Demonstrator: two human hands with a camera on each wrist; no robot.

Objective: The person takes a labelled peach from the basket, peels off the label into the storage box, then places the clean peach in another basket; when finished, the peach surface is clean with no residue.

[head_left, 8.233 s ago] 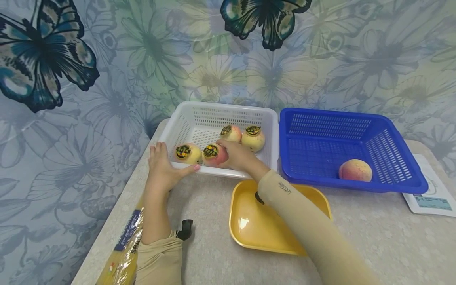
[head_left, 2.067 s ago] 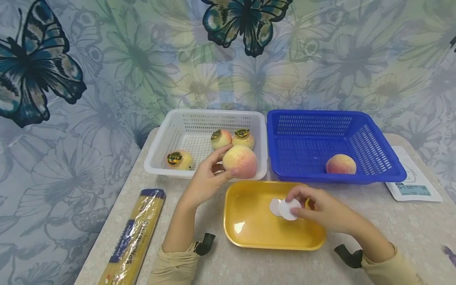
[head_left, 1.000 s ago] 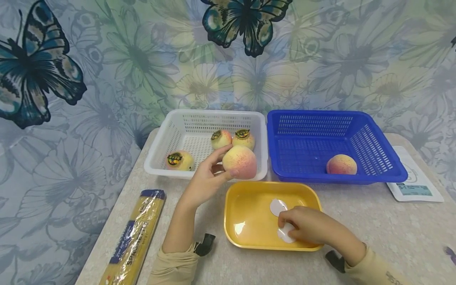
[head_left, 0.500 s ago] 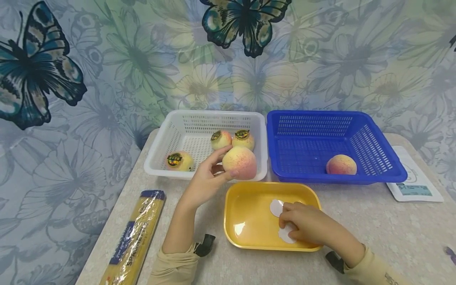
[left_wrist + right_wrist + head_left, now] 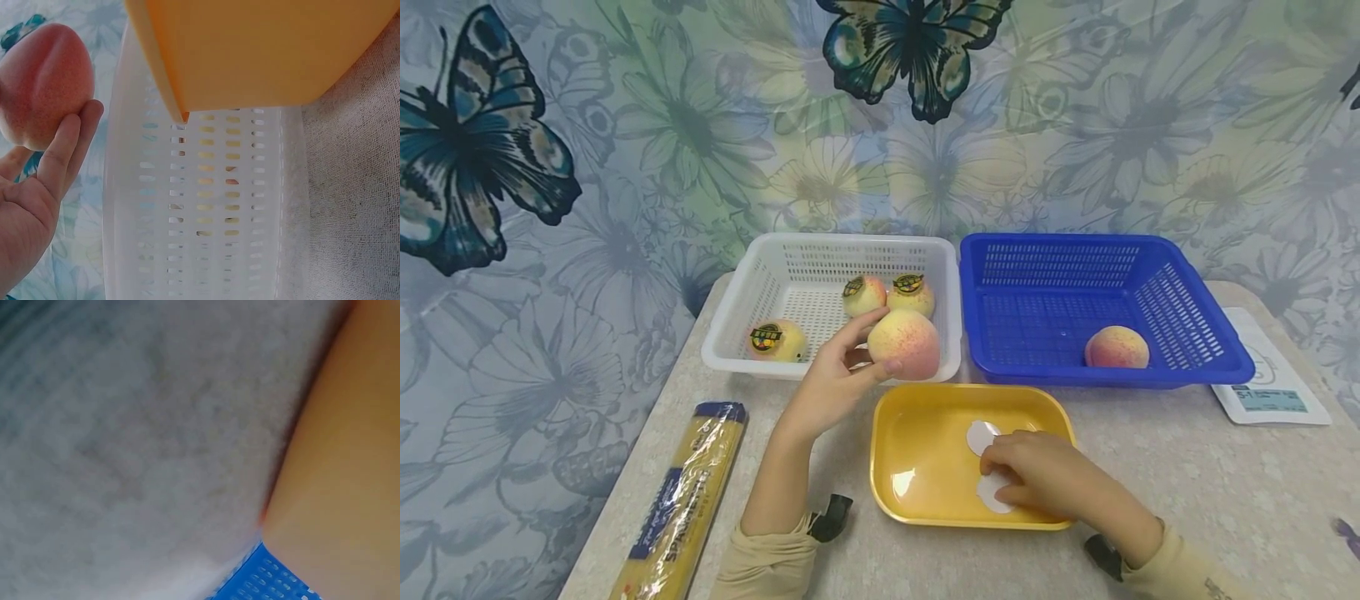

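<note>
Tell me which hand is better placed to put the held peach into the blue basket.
Probably the left hand: it holds the peach, whereas the right hand is in the yellow tray at a white disc.

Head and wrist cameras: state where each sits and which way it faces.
Head: on the head, facing forward and down over the yellow tray; left grip and right grip show.
Left wrist: on that wrist, facing the white basket; left grip and peach show.
Right wrist: on that wrist, blurred, facing table and blue basket; no grip discernible.
Head and left wrist share peach and white basket.
</note>
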